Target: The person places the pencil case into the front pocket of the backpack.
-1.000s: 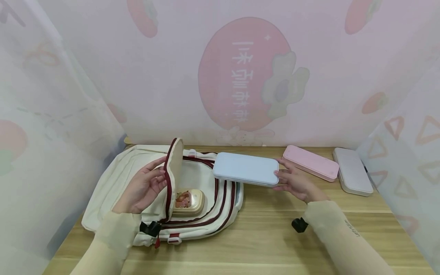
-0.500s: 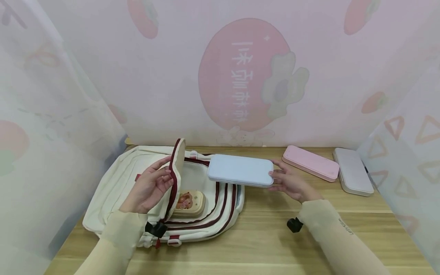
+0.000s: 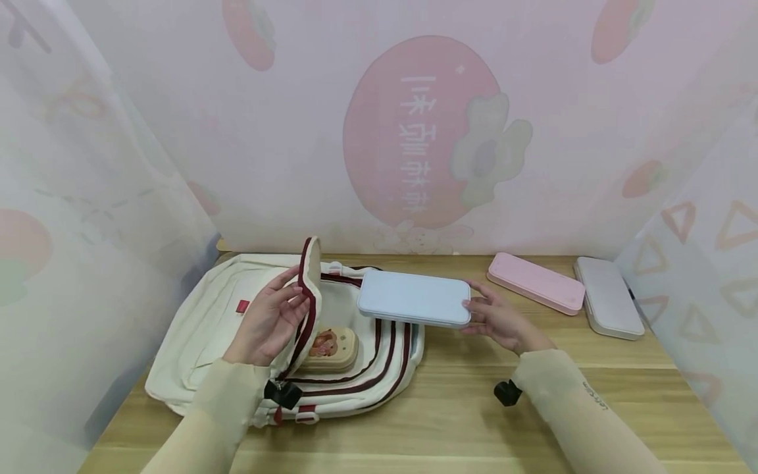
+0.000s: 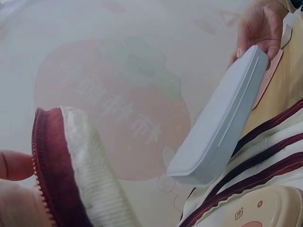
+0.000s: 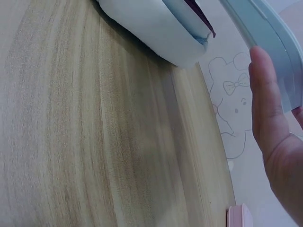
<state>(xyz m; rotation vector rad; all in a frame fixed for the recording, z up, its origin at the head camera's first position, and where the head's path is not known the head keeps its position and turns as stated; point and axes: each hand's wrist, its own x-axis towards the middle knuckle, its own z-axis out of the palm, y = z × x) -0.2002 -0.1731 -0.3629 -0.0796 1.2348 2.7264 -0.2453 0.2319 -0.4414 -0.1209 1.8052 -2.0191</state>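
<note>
A cream backpack (image 3: 204, 329) with dark red zip trim lies on the table, its front pocket unzipped. At the edge of the raised pocket flap (image 3: 308, 296), my left hand (image 3: 269, 322) holds the fabric; the left wrist view shows its fingers against the zip teeth (image 4: 39, 175). My right hand (image 3: 500, 319) grips the right end of a flat light blue case (image 3: 414, 298), with the thumb on one face in the right wrist view. The case hovers above the pocket's right side. Inside the pocket lies a small cream box (image 3: 337, 349) with a bear picture, partly covered by the flap.
At the back right, a pink case (image 3: 535, 283) and a pale grey case (image 3: 608, 296) lie side by side on the wooden table (image 3: 450, 408). Printed curtains (image 3: 296, 131) stand close behind and at both sides.
The right hand has carried the light blue case a little left. My left hand and the flap have shifted slightly right. Both other cases at the right stay put.
</note>
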